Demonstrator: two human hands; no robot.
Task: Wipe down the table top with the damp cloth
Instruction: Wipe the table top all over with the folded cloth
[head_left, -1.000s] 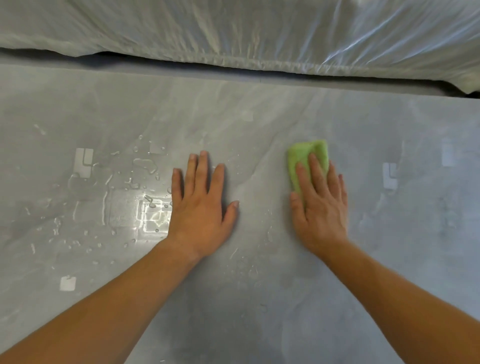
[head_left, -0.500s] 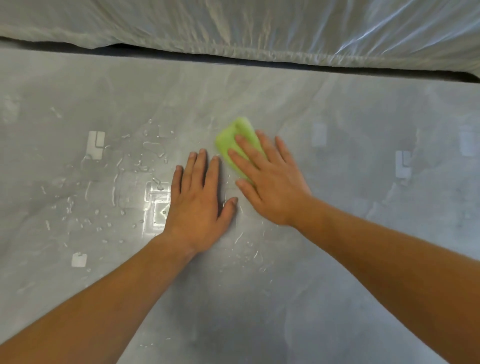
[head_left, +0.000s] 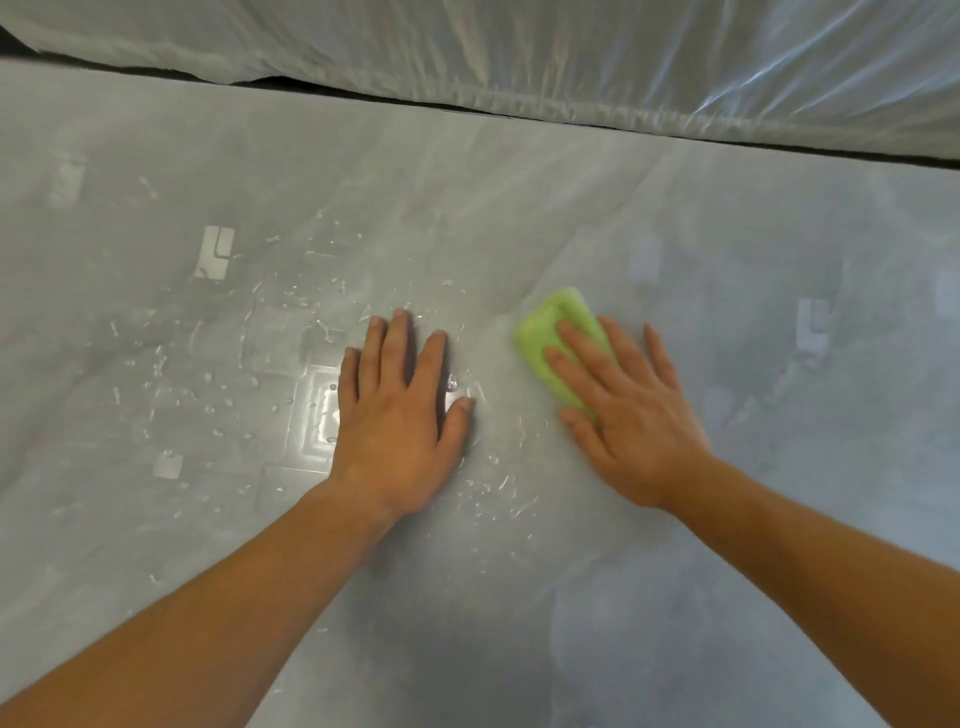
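Two hands palm-down on table (head_left: 467, 649), reaching in from bottom corners, cut off above forearm. Droplets (head_left: 210, 409) scattered left of my left hand (head_left: 400, 415). Left hand flat on wet surface, fingers straight, close together, thumb out, holding nothing. Right hand (head_left: 631, 415) angled left, fingers straight and spread, pressing green cloth (head_left: 553, 327) onto table. Cloth's near half hidden under my fingers.

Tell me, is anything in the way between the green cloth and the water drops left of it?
Yes. The left hand lies flat on the table between the cloth, pressed under the right hand, and most of the water drops beyond it.
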